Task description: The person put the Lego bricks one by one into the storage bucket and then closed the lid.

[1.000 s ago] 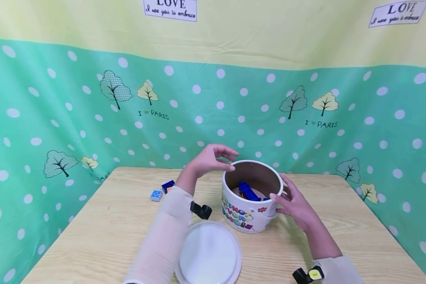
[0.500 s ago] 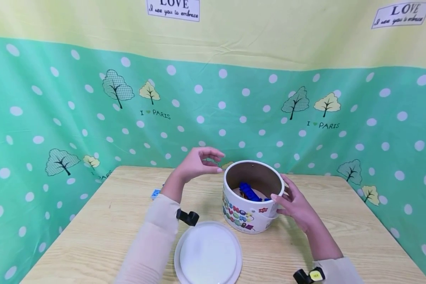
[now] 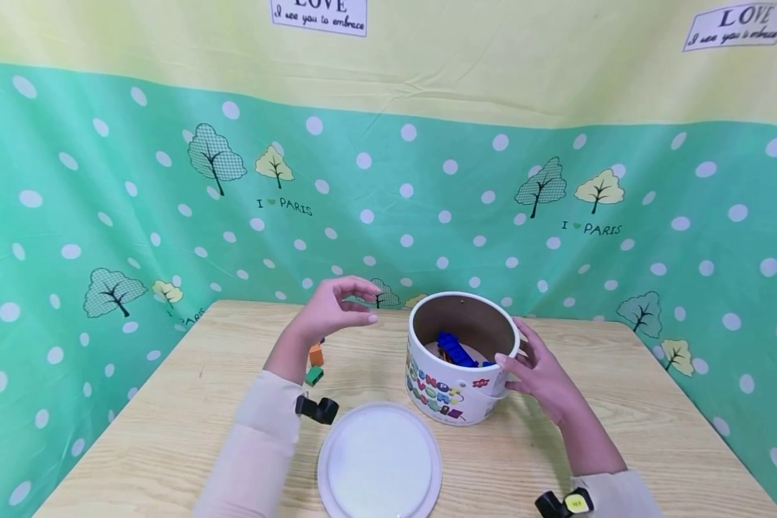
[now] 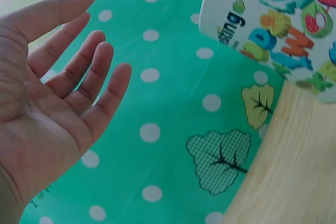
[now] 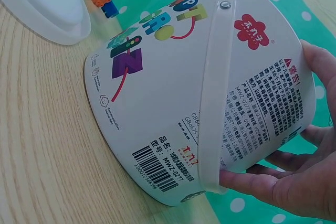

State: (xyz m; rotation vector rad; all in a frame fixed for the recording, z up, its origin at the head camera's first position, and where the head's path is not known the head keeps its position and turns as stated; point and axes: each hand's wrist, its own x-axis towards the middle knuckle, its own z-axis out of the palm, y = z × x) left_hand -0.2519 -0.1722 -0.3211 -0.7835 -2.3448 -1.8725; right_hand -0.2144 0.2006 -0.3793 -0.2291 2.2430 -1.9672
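Observation:
A white round bucket with colourful printed letters stands upright on the table. Inside it lie blue toy pieces. My right hand grips the bucket's right side, thumb by the rim; in the right wrist view its fingers lie against the wall near the white strap handle. To the left of the bucket, my left hand hovers above the table, fingers loosely bent. Its palm shows in the left wrist view, holding nothing.
A white round lid lies flat in front of the bucket. Beside my left forearm are small building blocks, an orange one and a green one, with more blocks partly hidden. A green dotted curtain hangs behind the table.
My left hand has moved left, away from the bucket's rim. The orange and green blocks now show beside that forearm. My right hand keeps its place on the bucket.

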